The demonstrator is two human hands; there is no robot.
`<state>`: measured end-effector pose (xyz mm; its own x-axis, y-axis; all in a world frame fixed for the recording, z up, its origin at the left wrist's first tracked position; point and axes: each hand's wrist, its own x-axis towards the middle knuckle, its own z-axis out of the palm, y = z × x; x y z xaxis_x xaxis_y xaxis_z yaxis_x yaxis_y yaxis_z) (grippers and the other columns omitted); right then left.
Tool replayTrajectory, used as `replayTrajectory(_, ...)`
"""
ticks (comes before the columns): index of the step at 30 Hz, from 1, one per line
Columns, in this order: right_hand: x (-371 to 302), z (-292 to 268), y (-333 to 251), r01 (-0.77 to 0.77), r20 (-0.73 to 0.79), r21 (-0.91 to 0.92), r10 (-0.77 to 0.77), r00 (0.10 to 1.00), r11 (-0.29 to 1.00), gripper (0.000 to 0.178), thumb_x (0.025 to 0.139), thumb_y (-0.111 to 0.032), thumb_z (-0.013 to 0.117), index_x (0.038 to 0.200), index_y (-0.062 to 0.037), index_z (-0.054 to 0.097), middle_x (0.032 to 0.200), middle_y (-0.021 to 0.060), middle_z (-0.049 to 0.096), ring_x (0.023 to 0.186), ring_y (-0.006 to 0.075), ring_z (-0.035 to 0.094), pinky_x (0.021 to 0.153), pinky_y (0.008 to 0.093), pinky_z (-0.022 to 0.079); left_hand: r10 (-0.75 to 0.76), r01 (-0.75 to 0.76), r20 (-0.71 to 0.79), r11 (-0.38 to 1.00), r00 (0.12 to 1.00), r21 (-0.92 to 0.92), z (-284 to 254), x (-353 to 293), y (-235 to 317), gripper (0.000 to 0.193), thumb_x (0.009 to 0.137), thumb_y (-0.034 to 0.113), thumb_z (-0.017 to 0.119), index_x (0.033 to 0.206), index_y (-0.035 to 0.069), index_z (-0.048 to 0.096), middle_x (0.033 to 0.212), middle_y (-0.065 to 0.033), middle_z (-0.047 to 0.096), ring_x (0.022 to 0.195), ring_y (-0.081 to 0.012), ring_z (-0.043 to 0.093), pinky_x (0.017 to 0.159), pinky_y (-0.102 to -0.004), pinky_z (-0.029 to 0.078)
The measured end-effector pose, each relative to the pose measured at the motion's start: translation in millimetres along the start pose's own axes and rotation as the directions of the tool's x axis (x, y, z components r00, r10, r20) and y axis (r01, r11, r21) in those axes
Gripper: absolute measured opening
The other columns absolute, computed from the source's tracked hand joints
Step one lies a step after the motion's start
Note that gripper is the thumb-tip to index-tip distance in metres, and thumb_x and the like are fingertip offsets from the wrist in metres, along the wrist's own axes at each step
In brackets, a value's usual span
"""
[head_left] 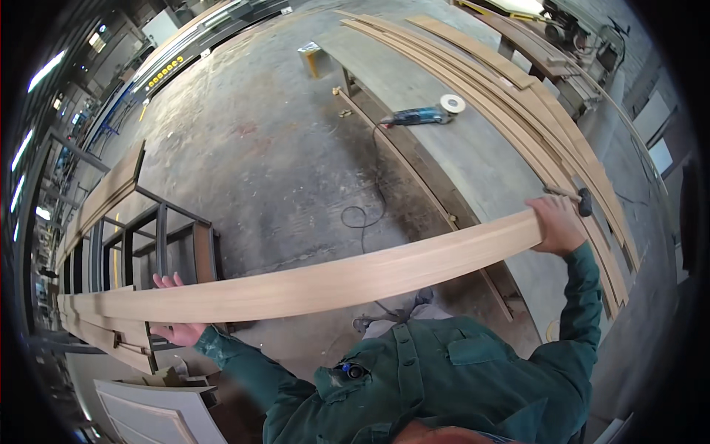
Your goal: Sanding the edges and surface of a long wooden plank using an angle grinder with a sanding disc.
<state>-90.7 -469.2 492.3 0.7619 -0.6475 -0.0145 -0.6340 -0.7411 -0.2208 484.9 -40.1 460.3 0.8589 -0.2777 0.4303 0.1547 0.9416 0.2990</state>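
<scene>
A long, pale wooden board (333,285) spans the view in front of my body, its left part over the rack of boards. My right hand (556,224) grips its right end above the grey workbench. Farther left, my left hand (180,334) holds the board from beneath, the palm hidden under it and fingertips showing past its far edge. Close to my right hand a hammer (583,200) with a black head lies on the stacked boards. An angle grinder (421,116) with a blue body and pale disc rests farther up the workbench (473,159).
Long wooden strips (510,111) lie along the bench's right side. At left stands a dark metal rack (159,237) bearing boards. The grinder's black cord (379,185) hangs to the concrete floor and coils there. A panelled door (140,411) leans at the lower left.
</scene>
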Motion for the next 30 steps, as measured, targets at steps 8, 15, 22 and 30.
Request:
replayTrajectory(8, 17.5, 71.4, -53.3, 0.194, 0.011, 0.343, -0.21, 0.978, 0.919, 0.071, 0.065, -0.034, 0.078, 0.125, -0.0091, 0.05, 0.108, 0.0141, 0.054, 0.107, 0.0333, 0.05, 0.089, 0.0422, 0.037, -0.445, 0.447, 0.073, 0.895, 0.893, -0.015, 83.3, -111.6, -149.4, 0.078, 0.091, 0.05, 0.054, 0.15, 0.01, 0.023, 0.158, -0.0191, 0.012, 0.138, -0.0407, 0.031, 0.111, -0.0698, 0.006)
replayTrajectory(15, -57.5, 125.5, 20.1, 0.041, 0.012, 0.305, -0.047, 0.999, 0.951, 0.066, 0.063, -0.025, 0.077, 0.119, -0.006, 0.051, 0.103, 0.018, 0.054, 0.099, 0.0399, 0.05, 0.087, 0.0471, 0.039, -0.366, 0.381, 0.159, 0.921, 0.917, -0.075, 97.3, -72.1, -138.5, 0.093, 0.089, 0.051, 0.055, 0.154, 0.01, 0.004, 0.16, -0.0168, -0.003, 0.145, -0.0418, 0.012, 0.11, -0.0703, -0.004)
replayTrajectory(22, -103.0, 130.2, -8.4, -0.152, -0.152, 0.174, 0.179, 0.972, 0.973, 0.073, 0.057, -0.015, 0.079, 0.123, -0.0046, 0.049, 0.104, 0.0178, 0.051, 0.1, 0.0407, 0.048, 0.088, 0.0477, 0.039, -0.48, 0.483, 0.059, 0.863, 0.875, -0.149, 95.0, -34.1, -196.8, 0.057, 0.096, 0.036, 0.048, 0.146, 0.019, 0.028, 0.154, -0.0113, 0.027, 0.12, -0.0327, 0.051, 0.097, -0.0721, 0.037)
replayTrajectory(30, -22.4, 113.4, -123.7, -0.006, -0.155, 0.296, 0.054, 0.986, 0.955, 0.085, 0.057, -0.013, 0.078, 0.134, -0.0042, 0.044, 0.104, 0.0181, 0.051, 0.099, 0.0398, 0.049, 0.086, 0.0467, 0.042, -0.799, 0.778, -0.012, 0.589, 0.601, -0.218, 67.2, -98.4, -282.7, 0.075, 0.084, 0.004, 0.057, 0.147, 0.029, 0.025, 0.147, -0.0108, 0.039, 0.118, -0.0277, 0.051, 0.1, -0.0581, 0.041)
